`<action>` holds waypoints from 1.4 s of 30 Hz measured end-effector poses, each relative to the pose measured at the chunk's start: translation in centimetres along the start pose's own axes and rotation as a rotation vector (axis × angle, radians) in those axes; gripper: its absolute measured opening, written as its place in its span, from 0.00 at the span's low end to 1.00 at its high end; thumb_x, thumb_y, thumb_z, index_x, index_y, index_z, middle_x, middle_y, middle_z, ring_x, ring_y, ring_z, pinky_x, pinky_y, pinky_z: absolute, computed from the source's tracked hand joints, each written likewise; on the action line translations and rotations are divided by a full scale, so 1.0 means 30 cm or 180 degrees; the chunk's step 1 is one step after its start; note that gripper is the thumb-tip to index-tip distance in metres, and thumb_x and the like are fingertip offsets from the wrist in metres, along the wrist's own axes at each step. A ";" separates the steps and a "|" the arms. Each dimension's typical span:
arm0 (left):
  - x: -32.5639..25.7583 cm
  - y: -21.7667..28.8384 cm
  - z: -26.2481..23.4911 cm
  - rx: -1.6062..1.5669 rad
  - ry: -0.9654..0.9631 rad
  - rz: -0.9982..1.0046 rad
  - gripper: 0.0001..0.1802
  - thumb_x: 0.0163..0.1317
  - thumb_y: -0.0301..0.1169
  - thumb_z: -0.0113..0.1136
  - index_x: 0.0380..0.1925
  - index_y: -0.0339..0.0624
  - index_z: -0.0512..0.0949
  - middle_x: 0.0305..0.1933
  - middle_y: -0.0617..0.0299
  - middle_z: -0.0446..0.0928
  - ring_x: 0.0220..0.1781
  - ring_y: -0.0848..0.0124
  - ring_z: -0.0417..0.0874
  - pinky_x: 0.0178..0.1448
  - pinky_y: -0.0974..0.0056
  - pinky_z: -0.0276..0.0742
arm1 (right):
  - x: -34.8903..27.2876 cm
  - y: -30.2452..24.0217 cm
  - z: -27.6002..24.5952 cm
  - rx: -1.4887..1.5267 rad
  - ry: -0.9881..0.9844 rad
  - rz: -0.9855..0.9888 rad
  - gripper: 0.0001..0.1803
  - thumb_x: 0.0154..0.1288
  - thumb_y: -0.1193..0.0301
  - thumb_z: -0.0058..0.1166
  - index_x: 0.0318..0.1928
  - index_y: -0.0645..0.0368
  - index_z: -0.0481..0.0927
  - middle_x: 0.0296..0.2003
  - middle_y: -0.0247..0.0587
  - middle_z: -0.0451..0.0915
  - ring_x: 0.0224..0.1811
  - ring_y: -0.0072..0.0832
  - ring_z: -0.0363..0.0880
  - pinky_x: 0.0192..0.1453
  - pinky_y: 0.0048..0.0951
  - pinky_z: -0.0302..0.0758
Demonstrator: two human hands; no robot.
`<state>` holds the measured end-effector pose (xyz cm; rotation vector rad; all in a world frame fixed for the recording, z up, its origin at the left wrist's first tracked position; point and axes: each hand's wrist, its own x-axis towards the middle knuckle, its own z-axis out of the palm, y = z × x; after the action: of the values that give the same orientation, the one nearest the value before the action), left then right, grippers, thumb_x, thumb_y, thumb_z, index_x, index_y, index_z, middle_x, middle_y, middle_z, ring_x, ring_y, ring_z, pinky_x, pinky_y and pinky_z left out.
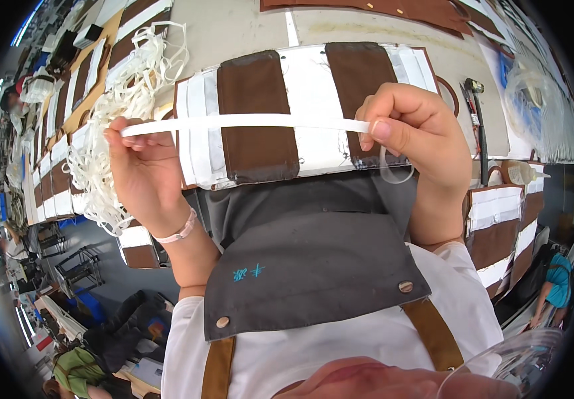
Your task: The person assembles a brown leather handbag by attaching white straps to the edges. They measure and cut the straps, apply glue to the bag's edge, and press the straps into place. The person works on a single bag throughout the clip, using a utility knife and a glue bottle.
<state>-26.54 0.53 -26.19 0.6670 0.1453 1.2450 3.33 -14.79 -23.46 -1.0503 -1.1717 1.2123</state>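
White strip [247,120], narrow, gently bowed (tail curled), hung above the brown-and-white panel [310,80], fingers of left hand [147,169] and right hand [423,130] pinching it; grey tabletop [233,33] extended beyond the panel's edge.

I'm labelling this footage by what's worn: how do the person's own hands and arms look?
Both the left hand and the right hand are ungloved, with bare forearms below short white sleeves. A slim, pale pink-and-white wristband circles the left wrist; its pattern is too small to make out. No band shows on the right.
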 end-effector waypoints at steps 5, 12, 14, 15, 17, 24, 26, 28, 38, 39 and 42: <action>0.024 0.055 -0.050 -0.0195 0.0224 0.0141 0.11 0.75 0.33 0.54 0.46 0.37 0.79 0.32 0.67 0.79 0.34 0.77 0.76 0.47 0.68 0.73 | 0.005 -0.041 0.003 -0.0194 -0.0127 0.0178 0.10 0.71 0.69 0.55 0.34 0.62 0.77 0.24 0.34 0.79 0.22 0.12 0.65 0.26 0.17 0.58; 0.057 0.115 -0.099 -0.0106 0.0047 0.0470 0.07 0.72 0.29 0.57 0.44 0.38 0.77 0.33 0.65 0.79 0.35 0.76 0.78 0.48 0.69 0.76 | -0.011 -0.055 -0.026 -0.0240 0.0046 0.0271 0.08 0.69 0.72 0.56 0.33 0.64 0.78 0.22 0.31 0.76 0.21 0.13 0.70 0.25 0.16 0.61; 0.050 0.133 -0.091 -0.0130 0.0120 0.0557 0.06 0.71 0.28 0.57 0.43 0.37 0.78 0.33 0.64 0.79 0.35 0.76 0.77 0.47 0.69 0.77 | -0.014 -0.059 -0.027 -0.0221 0.0064 0.0306 0.08 0.69 0.73 0.56 0.33 0.64 0.78 0.22 0.31 0.76 0.21 0.13 0.70 0.25 0.16 0.61; 0.049 0.148 -0.092 -0.0149 0.0162 0.0595 0.06 0.71 0.27 0.58 0.42 0.37 0.78 0.33 0.64 0.79 0.35 0.75 0.77 0.47 0.69 0.77 | -0.014 -0.060 -0.028 -0.0211 0.0067 0.0322 0.07 0.69 0.73 0.56 0.33 0.64 0.78 0.22 0.30 0.76 0.21 0.13 0.71 0.24 0.16 0.62; 0.067 0.154 -0.100 -0.0270 0.0208 0.0586 0.05 0.70 0.26 0.59 0.41 0.36 0.79 0.33 0.62 0.80 0.35 0.75 0.77 0.46 0.69 0.77 | -0.018 -0.055 -0.043 -0.0167 0.0091 0.0274 0.07 0.69 0.73 0.56 0.34 0.64 0.79 0.22 0.31 0.76 0.21 0.13 0.70 0.24 0.16 0.61; 0.103 0.158 -0.093 -0.0372 0.0335 0.0571 0.04 0.66 0.24 0.62 0.39 0.35 0.81 0.34 0.59 0.81 0.35 0.73 0.77 0.46 0.70 0.77 | 0.005 -0.049 -0.088 -0.0105 0.0097 0.0230 0.07 0.70 0.73 0.55 0.35 0.64 0.79 0.20 0.32 0.76 0.20 0.12 0.68 0.23 0.16 0.58; 0.112 0.159 -0.099 -0.0271 0.0317 0.0566 0.04 0.66 0.24 0.62 0.39 0.35 0.82 0.35 0.59 0.82 0.35 0.74 0.77 0.46 0.70 0.77 | 0.015 -0.053 -0.094 -0.0066 0.0111 0.0395 0.07 0.70 0.73 0.55 0.35 0.64 0.79 0.20 0.32 0.76 0.20 0.11 0.68 0.23 0.16 0.57; 0.120 0.155 -0.102 -0.0261 0.0393 0.0621 0.04 0.66 0.23 0.62 0.38 0.34 0.81 0.33 0.60 0.80 0.33 0.73 0.76 0.46 0.69 0.77 | 0.024 -0.050 -0.100 -0.0062 0.0122 0.0460 0.08 0.70 0.73 0.55 0.35 0.65 0.79 0.20 0.32 0.76 0.19 0.11 0.68 0.22 0.16 0.57; 0.151 0.136 -0.149 0.0013 0.0346 0.0508 0.07 0.70 0.28 0.59 0.42 0.37 0.81 0.29 0.64 0.79 0.32 0.76 0.77 0.43 0.70 0.75 | 0.044 0.013 -0.142 0.0043 0.0159 0.0270 0.10 0.70 0.70 0.55 0.35 0.65 0.79 0.24 0.33 0.78 0.19 0.13 0.69 0.22 0.16 0.57; 0.150 0.137 -0.149 0.0038 0.0354 0.0503 0.07 0.69 0.27 0.59 0.42 0.37 0.81 0.30 0.65 0.79 0.31 0.76 0.77 0.43 0.69 0.76 | 0.046 0.015 -0.143 0.0038 0.0166 0.0257 0.10 0.70 0.70 0.55 0.35 0.65 0.79 0.24 0.34 0.78 0.19 0.14 0.70 0.22 0.17 0.57; 0.148 0.134 -0.155 0.0044 0.0487 0.0493 0.07 0.70 0.28 0.58 0.43 0.37 0.81 0.29 0.65 0.78 0.31 0.77 0.77 0.42 0.70 0.74 | 0.048 0.012 -0.138 0.0030 0.0218 0.0294 0.10 0.69 0.69 0.56 0.35 0.65 0.79 0.25 0.34 0.78 0.20 0.14 0.70 0.23 0.17 0.58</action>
<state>-30.46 7.00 -26.66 0.6033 0.2323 1.4457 7.38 -13.25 -24.18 -1.1406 -1.0737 1.2426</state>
